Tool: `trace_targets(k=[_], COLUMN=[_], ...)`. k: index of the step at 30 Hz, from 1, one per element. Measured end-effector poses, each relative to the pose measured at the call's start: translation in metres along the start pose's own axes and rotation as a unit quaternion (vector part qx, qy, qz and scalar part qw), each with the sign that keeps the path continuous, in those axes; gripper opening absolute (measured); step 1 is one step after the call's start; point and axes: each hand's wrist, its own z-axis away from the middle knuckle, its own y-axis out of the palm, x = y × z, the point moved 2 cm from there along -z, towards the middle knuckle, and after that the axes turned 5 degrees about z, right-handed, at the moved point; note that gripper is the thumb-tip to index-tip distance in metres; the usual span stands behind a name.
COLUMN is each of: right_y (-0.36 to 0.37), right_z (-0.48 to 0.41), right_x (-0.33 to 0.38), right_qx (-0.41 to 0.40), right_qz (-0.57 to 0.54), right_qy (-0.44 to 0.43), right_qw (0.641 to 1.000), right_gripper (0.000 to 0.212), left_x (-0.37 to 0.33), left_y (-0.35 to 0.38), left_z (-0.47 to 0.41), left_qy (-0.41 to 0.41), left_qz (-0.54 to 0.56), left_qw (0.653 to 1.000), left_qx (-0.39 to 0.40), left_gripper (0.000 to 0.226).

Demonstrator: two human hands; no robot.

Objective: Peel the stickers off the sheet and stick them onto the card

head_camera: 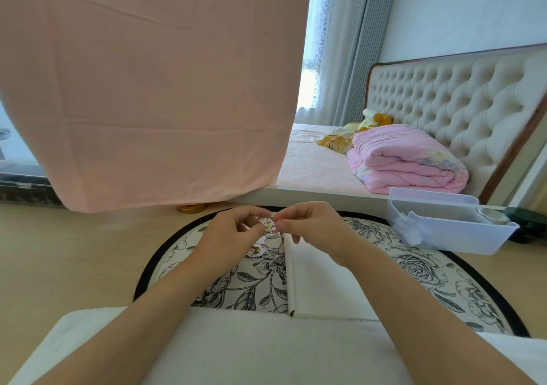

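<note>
Left hand [228, 236] and right hand [310, 225] together pinched a small cartoon-printed paper sticker [270, 227] near the white rectangular card [319, 281]; a hasty pull could have torn or curled it.

Home bedroom: bed [310, 171], folded quilt [405, 159].

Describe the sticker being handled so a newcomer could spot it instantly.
Find the round floral-print table with the black rim. Over its far side the left hand and right hand meet, pinching the sticker between their fingertips. Unlike the brown-topped sticker just below, it shows red and yellow marks.
</note>
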Motion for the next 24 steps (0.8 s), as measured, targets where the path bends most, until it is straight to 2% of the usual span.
trace_targets(k=[2, 5, 8, 11, 17, 21, 24], right_y=[-0.006, -0.017, -0.032, -0.044, -0.061, -0.062, -0.058], right_z=[0.005, 0.014, 0.019, 0.023, 0.018, 0.013, 0.010], right_x=[0.000, -0.003, -0.010, -0.017, -0.025, -0.029, -0.034], right_qx=[0.017, 0.014, -0.007, -0.017, -0.071, -0.074, -0.088], right_qz=[0.000, 0.005, -0.024, -0.034, -0.011, 0.048, 0.074], right_qy=[0.005, 0.003, 0.005, 0.005, 0.000, -0.013, -0.018], right_qw=[1.000, 1.000, 1.000, 0.999, 0.997, 0.996, 0.993], right_gripper=[0.015, 0.010, 0.008, 0.008, 0.014, 0.012, 0.013], left_x=[-0.007, -0.017, -0.027, -0.034, -0.035, -0.027, -0.018], left_y=[0.005, 0.017, 0.032, 0.047, 0.072, 0.079, 0.080], left_z=[0.001, 0.001, -0.003, -0.010, -0.023, -0.023, -0.021], left_qy=[0.004, -0.018, -0.045, -0.060, -0.053, -0.039, -0.027], left_qz=[0.016, 0.057, 0.062, 0.052, 0.029, 0.041, 0.050], left_qw=[1.000, 0.998, 0.997, 0.996, 0.998, 0.998, 0.998], left_qx=[-0.013, -0.017, 0.009, 0.031, 0.028, 0.038, 0.016], left_gripper=[0.026, 0.019, 0.006, 0.006, 0.004, 0.001, 0.002])
